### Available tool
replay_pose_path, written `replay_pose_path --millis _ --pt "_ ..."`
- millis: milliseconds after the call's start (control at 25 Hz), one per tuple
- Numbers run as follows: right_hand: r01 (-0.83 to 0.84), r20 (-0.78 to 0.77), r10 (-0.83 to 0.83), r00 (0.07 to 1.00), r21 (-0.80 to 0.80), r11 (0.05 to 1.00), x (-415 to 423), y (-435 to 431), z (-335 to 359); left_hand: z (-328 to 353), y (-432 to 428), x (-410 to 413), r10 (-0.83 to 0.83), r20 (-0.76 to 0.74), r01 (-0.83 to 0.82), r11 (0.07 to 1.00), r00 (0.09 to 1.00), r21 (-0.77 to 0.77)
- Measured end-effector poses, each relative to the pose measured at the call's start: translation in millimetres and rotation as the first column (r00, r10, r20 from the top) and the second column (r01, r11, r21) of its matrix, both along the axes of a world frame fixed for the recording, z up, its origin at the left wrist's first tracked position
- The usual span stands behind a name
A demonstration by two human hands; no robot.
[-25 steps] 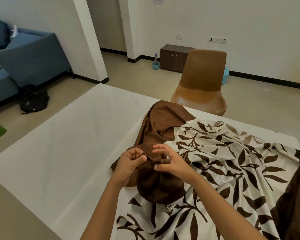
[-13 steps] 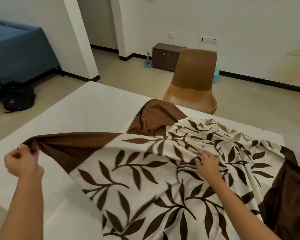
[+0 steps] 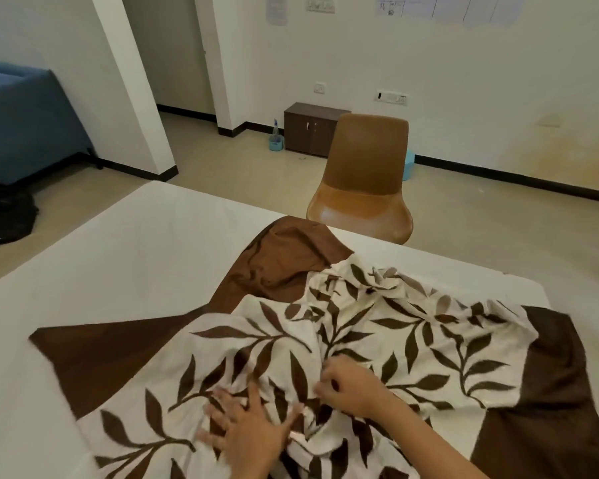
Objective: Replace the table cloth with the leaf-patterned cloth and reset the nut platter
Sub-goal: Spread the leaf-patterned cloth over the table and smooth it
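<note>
Your head camera looks forward and down across the tabletop point(image 3: 118, 271) toward the chair point(image 3: 367, 160), left hand point(image 3: 246, 433) and right hand point(image 3: 350, 385) close below.

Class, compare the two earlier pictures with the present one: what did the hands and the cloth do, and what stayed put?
The left hand drew the brown corner out leftwards, let it go flat on the table, and came back to press open-fingered on the leaf-patterned cloth. The right hand left that corner and now pinches a fold. The far corner and the chair stayed.
</note>
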State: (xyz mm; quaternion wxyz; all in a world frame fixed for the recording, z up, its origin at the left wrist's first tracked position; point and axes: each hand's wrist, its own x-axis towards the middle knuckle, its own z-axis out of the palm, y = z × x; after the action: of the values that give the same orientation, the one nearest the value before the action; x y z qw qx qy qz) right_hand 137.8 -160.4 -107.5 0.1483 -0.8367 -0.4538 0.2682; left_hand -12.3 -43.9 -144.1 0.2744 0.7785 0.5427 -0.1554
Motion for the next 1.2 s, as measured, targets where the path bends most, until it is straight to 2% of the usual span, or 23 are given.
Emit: replay_pose_path --millis 40,120,200,280,360,440,480,520,560,600,640,680,720,800,840,880,920,960,1000,1040,1120,1200 --pt "0.042 0.139 -0.050 0.989 0.062 0.997 19 -4 -7 -4 11 0 -0.033 -0.051 0.034 0.999 0.998 0.031" --pt "0.142 0.276 -0.125 0.953 -0.042 0.989 53 -20 -22 -10 39 -1 -0.103 -0.077 0.110 0.990 0.992 0.093" --pt "0.217 0.285 -0.151 0.947 -0.217 0.952 79 -38 -36 -14 74 6 -0.187 -0.075 0.196 0.968 0.980 0.157" --pt "0.308 0.295 -0.233 0.927 -0.239 0.921 95 -52 -48 -13 118 30 -0.183 -0.085 0.197 0.958 0.979 0.210" --pt "0.376 0.336 -0.284 0.898 -0.253 0.891 98 -62 -51 0 153 68 -0.080 -0.082 0.100 0.951 0.993 0.293" --pt "0.468 0.383 -0.358 0.852 -0.248 0.848 94 -72 -53 20 157 104 -0.044 -0.111 0.092 0.873 0.993 0.478" --pt "0.516 0.410 -0.396 0.822 -0.242 0.821 92 -78 -53 26 145 116 -0.081 -0.048 0.094 0.820 0.996 0.565" --pt "0.568 0.429 -0.438 0.790 -0.244 0.786 91 -86 -53 27 124 123 -0.186 0.024 0.125 0.743 0.982 0.658" --pt "0.623 0.438 -0.487 0.756 -0.249 0.742 89 -93 -52 24 97 122 -0.304 0.123 0.138 0.708 0.945 0.693" --pt "0.673 0.450 -0.530 0.719 -0.261 0.692 88 -101 -51 14 63 114 -0.420 0.198 0.171 0.691 0.885 0.702" --pt "0.717 0.465 -0.563 0.683 -0.280 0.639 85 -110 -49 5 26 98 -0.500 0.233 0.249 0.718 0.834 0.650" --pt "0.753 0.476 -0.590 0.652 -0.318 0.576 82 -118 -47 -1 -9 78 -0.546 0.229 0.364 0.762 0.806 0.535" --pt "0.780 0.474 -0.620 0.626 -0.369 0.505 80 -124 -43 -9 -38 58 -0.587 0.163 0.484 0.770 0.793 0.415" --pt "0.821 0.448 -0.706 0.549 -0.450 0.352 72 -129 -34 -19 -60 35 -0.649 0.129 0.590 0.744 0.750 0.314" --pt "0.828 0.454 -0.717 0.528 -0.465 0.315 64 -128 -31 -20 -56 29 -0.703 0.103 0.652 0.697 0.704 0.300" --pt "0.824 0.483 -0.678 0.555 -0.433 0.366 55 -127 -32 -21 -43 28 -0.751 0.060 0.692 0.633 0.657 0.347" --pt "0.781 0.495 -0.605 0.624 -0.360 0.511 42 -126 -41 -24 -24 30 -0.778 0.035 0.716 0.594 0.628 0.367" --pt "0.672 0.461 -0.521 0.718 -0.265 0.691 27 -123 -51 -22 -1 33 -0.798 0.033 0.761 0.586 0.602 0.279" --pt "0.535 0.383 -0.438 0.813 -0.196 0.822 10 -121 -60 -22 20 40 -0.823 0.012 0.795 0.552 0.568 0.252" --pt "0.426 0.317 -0.361 0.877 -0.165 0.890 -4 -120 -69 -18 38 47 -0.842 -0.018 0.817 0.519 0.540 0.250" --pt "0.394 0.268 -0.345 0.899 -0.155 0.906 -9 -115 -76 -9 57 62 -0.847 -0.111 0.838 0.481 0.521 0.259" --pt "0.487 0.274 -0.431 0.859 -0.183 0.854 0 -109 -70 3 47 66 -0.806 -0.176 0.800 0.483 0.565 0.355"
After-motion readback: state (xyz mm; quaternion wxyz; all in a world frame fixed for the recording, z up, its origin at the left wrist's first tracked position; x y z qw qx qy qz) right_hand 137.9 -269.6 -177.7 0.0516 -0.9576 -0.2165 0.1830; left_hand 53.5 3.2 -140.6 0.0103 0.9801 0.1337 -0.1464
